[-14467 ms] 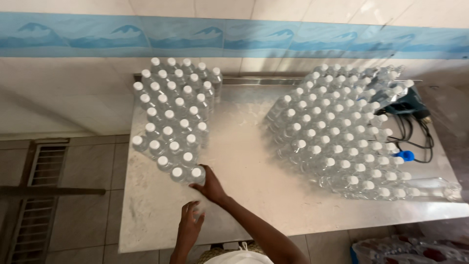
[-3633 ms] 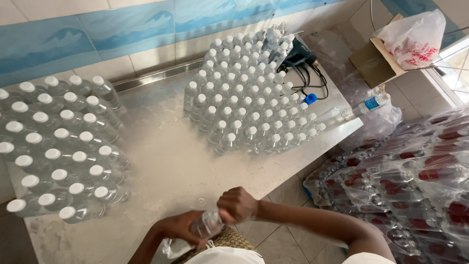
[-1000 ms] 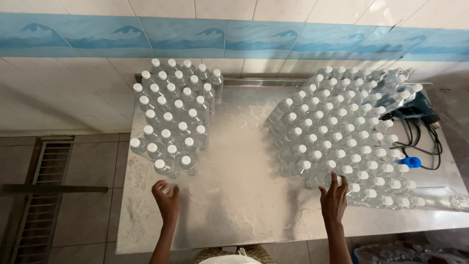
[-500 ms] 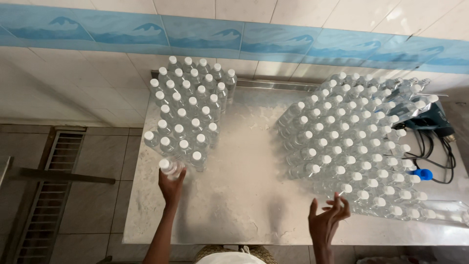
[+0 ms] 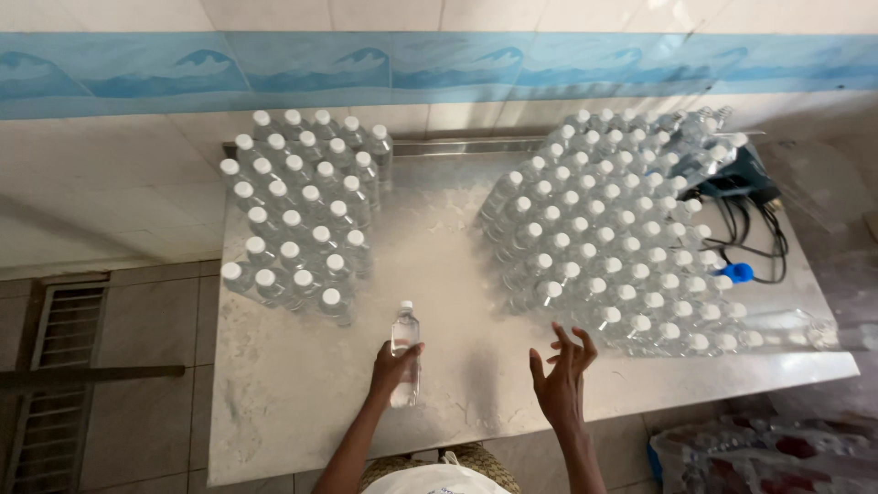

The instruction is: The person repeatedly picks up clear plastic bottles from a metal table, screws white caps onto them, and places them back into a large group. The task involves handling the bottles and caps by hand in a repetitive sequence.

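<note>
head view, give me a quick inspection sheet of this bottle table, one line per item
surface: metal table, its top scuffed and pale.
job's things: one clear bottle with a white cap, held at the table's near middle; a left block of bottles and a larger right block of bottles, all upright and white-capped.
clutter: blue cap at the right block's edge; clear plastic wrap near the front right corner.
grippers: left hand wrapped around the single bottle; right hand open with fingers spread, holding nothing.
cables: black cables behind the right block.
surroundings: tiled wall with a blue band; floor grate at left.
</note>
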